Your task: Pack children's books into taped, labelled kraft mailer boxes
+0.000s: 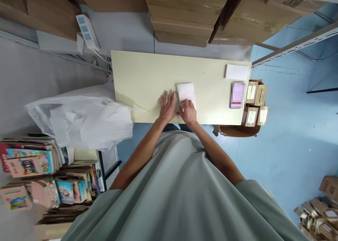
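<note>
A flat white packet, like a folded foam sheet or pouch, lies on the pale yellow table in front of me. My right hand is on its near end, with curled fingers pressed against the material. Just left of the packet, my left hand rests on the tabletop with its fingers stretched out. The two thumbs come close together at the packet's near left corner. Whatever may be inside the packet is hidden.
At the table's right end are a white box and a blurred purple item. Small cartons stand beyond that edge. A white plastic bag bulges at the left, above stacked books. Large cardboard boxes line the back, near a power strip.
</note>
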The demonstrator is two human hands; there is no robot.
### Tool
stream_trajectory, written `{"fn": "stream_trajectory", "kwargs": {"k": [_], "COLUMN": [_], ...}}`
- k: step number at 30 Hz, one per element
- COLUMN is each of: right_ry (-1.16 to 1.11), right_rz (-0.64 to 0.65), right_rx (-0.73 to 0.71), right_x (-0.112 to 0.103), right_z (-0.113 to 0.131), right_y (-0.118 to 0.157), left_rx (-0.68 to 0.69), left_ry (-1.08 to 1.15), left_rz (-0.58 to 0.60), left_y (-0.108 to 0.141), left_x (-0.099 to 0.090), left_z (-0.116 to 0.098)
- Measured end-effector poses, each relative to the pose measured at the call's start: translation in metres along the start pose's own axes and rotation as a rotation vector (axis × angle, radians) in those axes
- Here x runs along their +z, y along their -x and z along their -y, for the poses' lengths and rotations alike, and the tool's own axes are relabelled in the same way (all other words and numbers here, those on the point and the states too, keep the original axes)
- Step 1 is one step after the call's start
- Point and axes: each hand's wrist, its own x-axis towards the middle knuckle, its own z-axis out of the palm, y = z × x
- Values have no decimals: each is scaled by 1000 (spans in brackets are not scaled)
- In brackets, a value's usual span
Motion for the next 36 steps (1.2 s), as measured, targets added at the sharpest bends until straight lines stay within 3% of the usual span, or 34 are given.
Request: {"fn": "stream_trajectory", "kwargs": {"k": [5, 9, 15, 20, 25, 29, 33, 36], "right_ry": [76, 31, -47, -44, 0, 20, 24, -4], "right_rz": [57, 87, -78, -35, -23, -14, 18, 54], "right_rx": [40, 12, 99, 177, 172, 197, 190, 144], "right_x": [12, -2, -35, -37, -33, -33, -24, -4], "right_z": [6, -4, -49, -63, -57, -49, -24, 12], "right_y": [-8, -7, -2, 2, 2, -4, -21, -46], "left_rx": [1, -64, -381, -558, -619, -631, -630, -640], "left_ry": [55, 86, 226, 361, 432, 477, 450, 419], "left_rz": [-11, -45, -148, -101, -54, -30, -65, -117], "left_y": [4, 13, 22, 11, -3, -9, -14, -19], "left_x": [2, 2, 7, 7, 1, -5, -22, -47], "left_z": [0, 0, -18, -38, -47, -43, -19, 19]}}
